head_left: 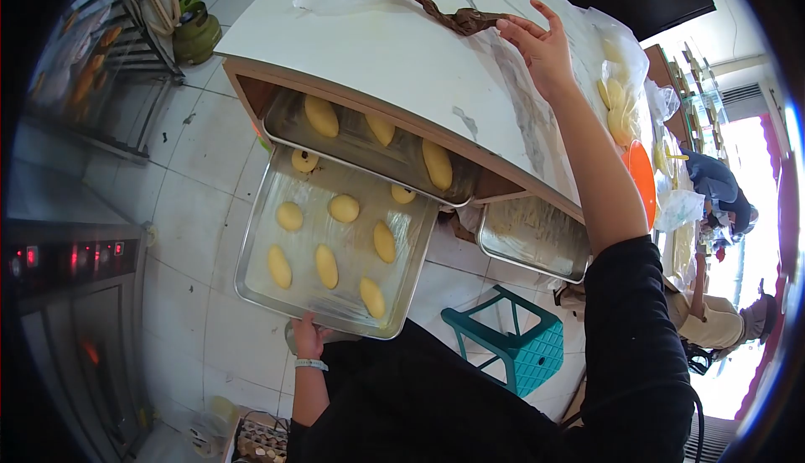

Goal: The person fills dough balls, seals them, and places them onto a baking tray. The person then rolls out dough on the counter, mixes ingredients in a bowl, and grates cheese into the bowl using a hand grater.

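Tray [356, 241] of smooth yellow dough [326, 267] beside the table [360, 52], gripped by left hand [309, 336]; right hand [541, 48] pinches twisted brown cloth [464, 21] over the table.

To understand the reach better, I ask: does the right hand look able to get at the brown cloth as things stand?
Yes, very likely: the right hand is at one end of the brown cloth, apparently touching it, and nothing visible on the white tabletop blocks the way.
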